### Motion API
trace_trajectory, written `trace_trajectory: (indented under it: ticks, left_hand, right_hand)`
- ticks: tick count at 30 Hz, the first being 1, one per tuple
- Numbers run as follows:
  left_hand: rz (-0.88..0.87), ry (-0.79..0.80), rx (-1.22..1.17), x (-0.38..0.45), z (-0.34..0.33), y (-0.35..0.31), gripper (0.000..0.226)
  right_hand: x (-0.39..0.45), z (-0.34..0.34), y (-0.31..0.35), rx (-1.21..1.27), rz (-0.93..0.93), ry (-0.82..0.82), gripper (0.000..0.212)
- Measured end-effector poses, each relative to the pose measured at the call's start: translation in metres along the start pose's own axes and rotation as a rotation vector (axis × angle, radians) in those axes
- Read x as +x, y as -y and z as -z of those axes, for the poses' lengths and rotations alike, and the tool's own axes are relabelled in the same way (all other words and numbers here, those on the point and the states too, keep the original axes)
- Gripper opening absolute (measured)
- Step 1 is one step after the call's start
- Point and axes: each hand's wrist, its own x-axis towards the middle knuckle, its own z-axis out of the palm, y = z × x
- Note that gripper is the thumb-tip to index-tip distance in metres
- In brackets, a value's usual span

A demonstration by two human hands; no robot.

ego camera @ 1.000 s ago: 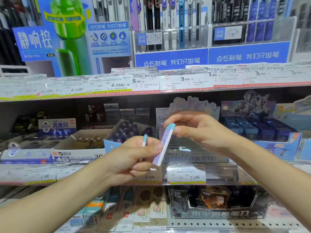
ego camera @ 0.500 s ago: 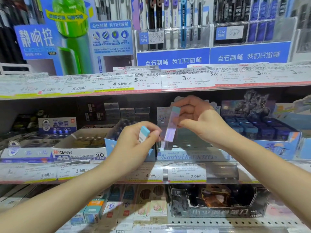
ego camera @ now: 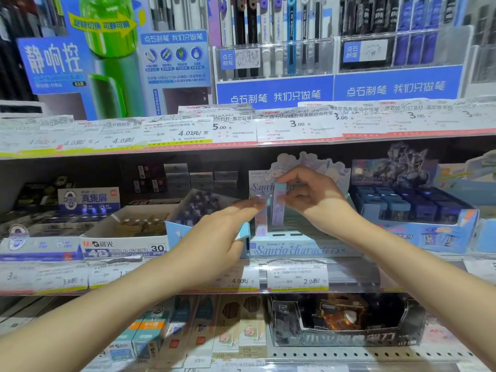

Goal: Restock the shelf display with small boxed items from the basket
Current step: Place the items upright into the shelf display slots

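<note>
Pale-blue card shows under the left hand (ego camera: pixel 214 237): a small box (ego camera: pixel 243 232) sits tucked against the palm by the lower fingers, while the forefinger reaches straight out to touch another slim box (ego camera: pixel 261 218) standing at the left edge of the Sanrio display tray (ego camera: pixel 295 248). A second ago this hand hung below and in front of the shelf; it has since risen and moved in to the tray. Just to the right, the right hand (ego camera: pixel 311 194) pinches the top of an upright lilac box (ego camera: pixel 279 204) between thumb and fingertips; that box, earlier tilted in mid-air between the hands, now stands vertical with its foot down among the tray's slots. The placing looks nearly done, with release to follow and the left hand's box next. The basket is out of view.
</note>
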Motion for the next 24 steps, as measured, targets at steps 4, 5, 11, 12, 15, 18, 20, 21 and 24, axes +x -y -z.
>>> trace_trajectory:
  ticks: [4, 5, 11, 12, 15, 18, 20, 21, 24]
  left_hand:
    - [-0.013, -0.004, 0.022, 0.001, 0.002, 0.000, 0.065]
    - [-0.019, -0.008, 0.022, 0.002, 0.002, 0.000, 0.066]
    - [-0.034, -0.013, 0.030, 0.001, 0.002, -0.002, 0.068]
    - [-0.037, -0.014, 0.033, 0.002, 0.002, -0.002, 0.068]
    - [-0.040, -0.003, 0.043, 0.003, 0.004, -0.001, 0.067]
    - [-0.048, 0.009, 0.024, 0.004, 0.005, -0.001, 0.066]
    - [-0.055, -0.019, -0.019, 0.003, 0.005, 0.000, 0.065]
    - [-0.065, -0.046, -0.043, 0.003, 0.005, -0.001, 0.063]
    - [-0.110, -0.160, -0.103, 0.003, 0.003, -0.003, 0.055]
  right_hand:
    - [-0.002, -0.002, -0.001, -0.108, 0.041, 0.015, 0.034]
    - [-0.003, -0.002, -0.002, -0.150, 0.066, 0.005, 0.028]
    - [-0.002, -0.001, -0.007, -0.065, 0.073, -0.014, 0.023]
    - [-0.001, -0.002, -0.007, -0.053, 0.066, 0.002, 0.028]
    - [0.000, -0.002, -0.009, -0.041, 0.072, 0.024, 0.046]
    - [-0.003, -0.002, -0.004, -0.025, 0.047, 0.011, 0.039]
    - [-0.010, -0.002, 0.006, -0.103, 0.102, -0.020, 0.028]
    - [-0.014, -0.003, 0.014, -0.131, 0.152, -0.029, 0.023]
    - [-0.028, -0.006, 0.041, -0.121, 0.336, -0.013, 0.020]
